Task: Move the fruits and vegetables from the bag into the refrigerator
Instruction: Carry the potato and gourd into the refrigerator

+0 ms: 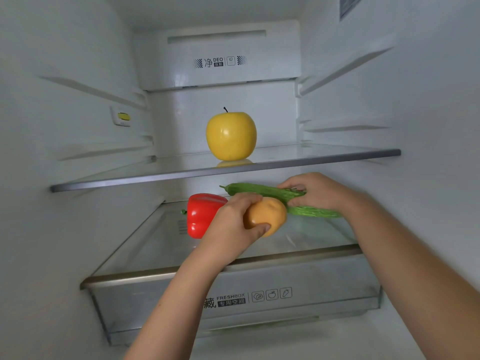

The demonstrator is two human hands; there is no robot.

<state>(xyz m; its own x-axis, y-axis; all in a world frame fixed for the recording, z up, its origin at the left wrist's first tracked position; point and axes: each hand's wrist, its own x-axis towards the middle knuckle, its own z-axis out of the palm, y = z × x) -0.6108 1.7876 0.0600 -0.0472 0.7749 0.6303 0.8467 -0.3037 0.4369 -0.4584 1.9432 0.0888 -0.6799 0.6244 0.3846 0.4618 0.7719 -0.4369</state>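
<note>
Inside the open refrigerator, my left hand (pixel 233 222) grips a tan, potato-like vegetable (pixel 270 214) just above the lower glass shelf (pixel 220 271). My right hand (pixel 311 190) holds a long green cucumber (pixel 262 191) at mid-length, lying across the back of that shelf. A second green piece (pixel 314 212) shows under my right hand; whether it is part of the same vegetable I cannot tell. A red bell pepper (pixel 201 214) lies on its side to the left, partly behind my left hand. A yellow apple (pixel 231 135) stands upright on the upper glass shelf (pixel 324 158). The bag is out of view.
Below the lower shelf sits a clear crisper drawer (pixel 161 302) labelled FRESHBOX, closed. White fridge walls with shelf rails close in on both sides. A small yellow-marked control (pixel 122 117) sits on the left wall, a white vent cover (pixel 220 55) at the back.
</note>
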